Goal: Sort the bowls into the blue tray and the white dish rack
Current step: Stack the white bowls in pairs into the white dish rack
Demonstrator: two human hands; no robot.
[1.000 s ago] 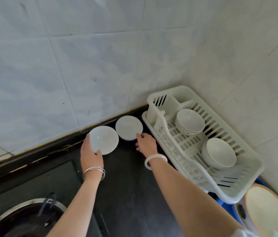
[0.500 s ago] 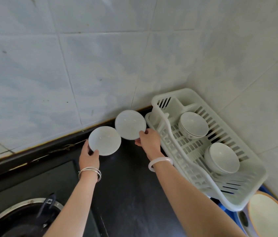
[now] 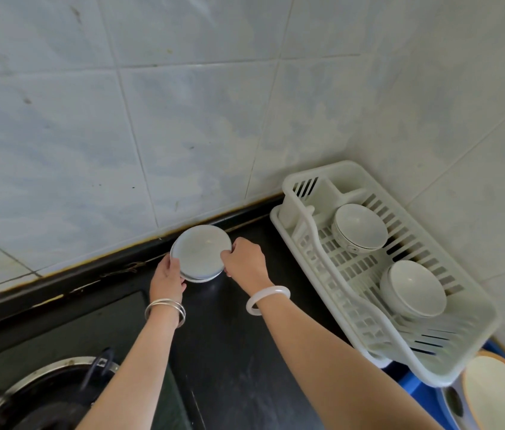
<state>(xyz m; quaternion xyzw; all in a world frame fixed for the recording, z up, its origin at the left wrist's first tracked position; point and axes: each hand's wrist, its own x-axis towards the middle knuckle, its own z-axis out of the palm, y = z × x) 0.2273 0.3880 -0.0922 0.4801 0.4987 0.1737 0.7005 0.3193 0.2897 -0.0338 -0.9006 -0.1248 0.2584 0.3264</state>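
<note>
Tiled kitchen corner, black counter (image 3: 229, 352) | two bowls (image 3: 359, 226) sit in the rack (image 3: 468, 308) | left hand (image 3: 167, 279) and right hand (image 3: 245, 263) grip stacked dishes (image 3: 200, 251) beside it | blue tray (image 3: 415, 384) mostly hidden

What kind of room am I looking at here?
Most likely a home kitchen. A gas stove burner is set into the dark countertop, a white dish rack holding bowls sits in the corner, and the walls are tiled.
</note>
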